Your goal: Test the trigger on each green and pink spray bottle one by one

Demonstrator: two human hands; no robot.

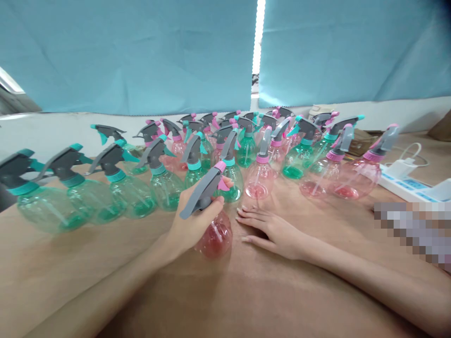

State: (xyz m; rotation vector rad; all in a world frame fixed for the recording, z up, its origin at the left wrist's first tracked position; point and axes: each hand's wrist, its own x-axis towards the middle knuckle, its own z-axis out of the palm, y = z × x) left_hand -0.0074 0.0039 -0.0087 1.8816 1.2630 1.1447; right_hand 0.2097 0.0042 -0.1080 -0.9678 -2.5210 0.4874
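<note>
My left hand (pixel 195 216) is wrapped round the neck of a pink spray bottle (pixel 214 236) with a grey and pink trigger head. Its clear pink body shows below my fingers, close to the tabletop; whether it touches the wood I cannot tell. Flat on the wooden table (pixel 225 295) rests my right hand (pixel 276 232), fingers stretched toward the bottles and holding nothing. Just beyond my hands stand a green spray bottle (pixel 232 188) and another pink spray bottle (pixel 260 180).
Several green spray bottles (pixel 132 197) form a row at the left, with more green and pink ones crowded behind. Two pink spray bottles (pixel 354 180) stand at the right, near a white power strip (pixel 401 185) with plugs. Blue curtains (pixel 141 56) hang at the back.
</note>
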